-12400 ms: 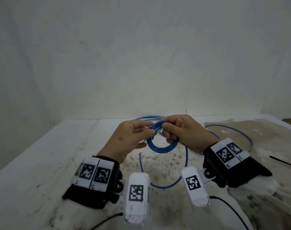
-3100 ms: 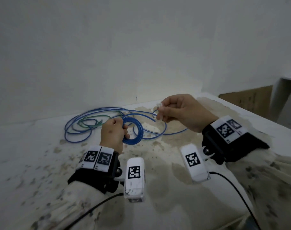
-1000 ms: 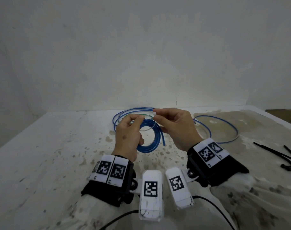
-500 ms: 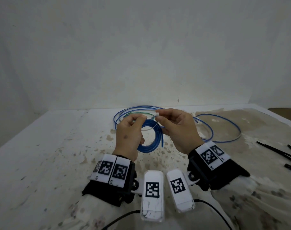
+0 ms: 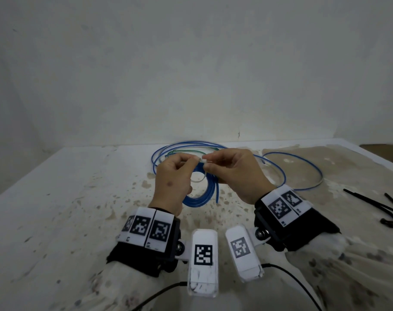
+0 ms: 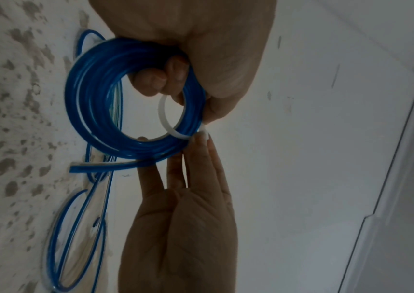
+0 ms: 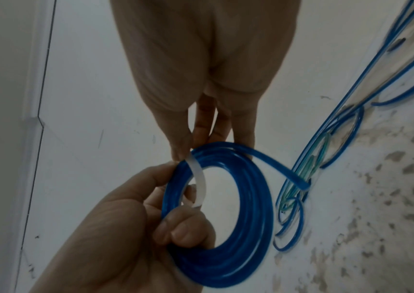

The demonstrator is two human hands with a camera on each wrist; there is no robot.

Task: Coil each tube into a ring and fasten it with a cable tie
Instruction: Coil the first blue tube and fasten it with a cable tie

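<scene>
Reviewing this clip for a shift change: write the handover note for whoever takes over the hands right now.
Left hand: grips the blue coil, held above the table.
Right hand: pinches the white tie at the coil's top.
Tie loops loosely around the coil's strands; whether its tail is through the head cannot be told.
Done: one tube coiled into a ring.
Left: close and cinch the tie; one tube end sticks out. Then coil the loose tubes on the table. Black ties lie at the right.

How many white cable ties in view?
1: white plastic cable tie looped around the blue tube coil, pinched by left hand and right hand. Others may be hidden.
</scene>
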